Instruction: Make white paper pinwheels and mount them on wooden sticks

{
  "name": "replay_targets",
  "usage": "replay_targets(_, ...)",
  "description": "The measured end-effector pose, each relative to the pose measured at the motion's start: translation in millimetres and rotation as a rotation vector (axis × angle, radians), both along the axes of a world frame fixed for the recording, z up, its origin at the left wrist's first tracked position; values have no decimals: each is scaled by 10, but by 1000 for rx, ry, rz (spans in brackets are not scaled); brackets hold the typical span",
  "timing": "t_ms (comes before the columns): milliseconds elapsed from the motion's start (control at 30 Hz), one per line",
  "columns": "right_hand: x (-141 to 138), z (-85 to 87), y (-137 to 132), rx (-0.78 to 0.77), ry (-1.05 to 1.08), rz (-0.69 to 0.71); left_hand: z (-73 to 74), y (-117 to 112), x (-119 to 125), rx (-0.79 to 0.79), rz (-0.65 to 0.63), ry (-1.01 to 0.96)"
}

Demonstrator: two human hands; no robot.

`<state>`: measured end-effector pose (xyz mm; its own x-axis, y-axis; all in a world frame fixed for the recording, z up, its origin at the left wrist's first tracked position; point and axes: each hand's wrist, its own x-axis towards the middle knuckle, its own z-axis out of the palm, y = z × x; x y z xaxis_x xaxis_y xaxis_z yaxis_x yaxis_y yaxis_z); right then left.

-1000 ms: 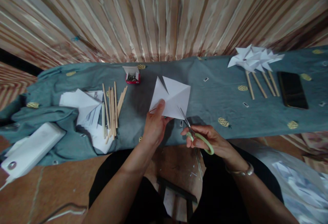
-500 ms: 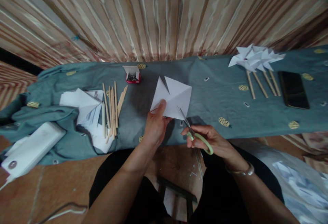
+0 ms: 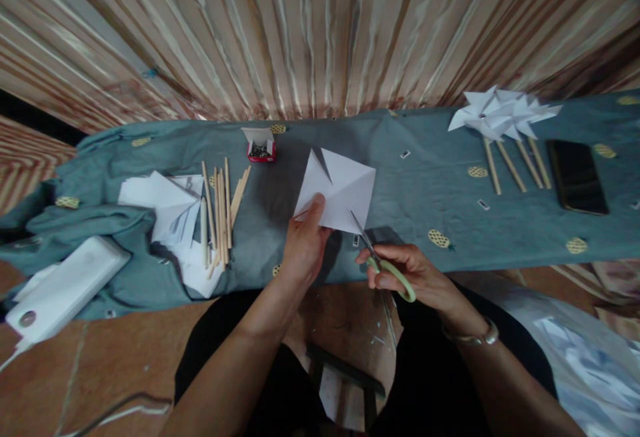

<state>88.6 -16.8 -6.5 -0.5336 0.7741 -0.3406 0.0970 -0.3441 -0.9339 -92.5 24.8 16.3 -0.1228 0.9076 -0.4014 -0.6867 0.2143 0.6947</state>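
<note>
My left hand pinches a square of white paper by its lower left part, thumb on top. The paper is held over the cloth, with a slit running inward from its top edge and another cut at the left beside my thumb. In my right hand is a pair of scissors with light green handles. Their blades lie at the paper's lower right part, the tips pointing toward its middle. Whether the blades are parted is hard to see.
A red box of small metal pins stands open behind. To the left lie wooden sticks, paper sheets and a white device. White paper pinwheels on sticks and a black phone lie right on the green cloth.
The whole view has shifted very slightly. Both hands, the paper and the scissors keep nearly the same places.
</note>
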Motion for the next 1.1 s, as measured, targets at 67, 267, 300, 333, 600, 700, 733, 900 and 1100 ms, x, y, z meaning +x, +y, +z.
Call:
replay_targets(67,0,-9,-4,-13,-2,-6,8,1,-5,-6,-2,1)
replay_targets(267,-5,-30,-5,-51,-26,-44,5,-1,-19,3,-16,14)
replay_targets(300,-8,-33,-4,-60,-28,-52,4,-1,-20,6,-15,13)
replay_targets(333,-11,-36,-4,-73,-26,-60,4,-1,-22,8,-13,12)
replay_targets(600,-27,-43,6,-105,-1,-81,-6,-15,-20,-9,-28,27)
replay_targets(700,-19,-25,5,-69,-10,-66,-21,-36,2,-3,-55,29)
replay_targets(733,-16,-20,4,-63,-10,-64,-25,-44,10,3,-61,27)
replay_targets(900,-11,-18,-3,-69,-4,-77,-33,-58,31,17,-67,12)
replay_targets(1100,-34,-6,1,-118,7,-132,-32,-60,23,-6,-60,23)
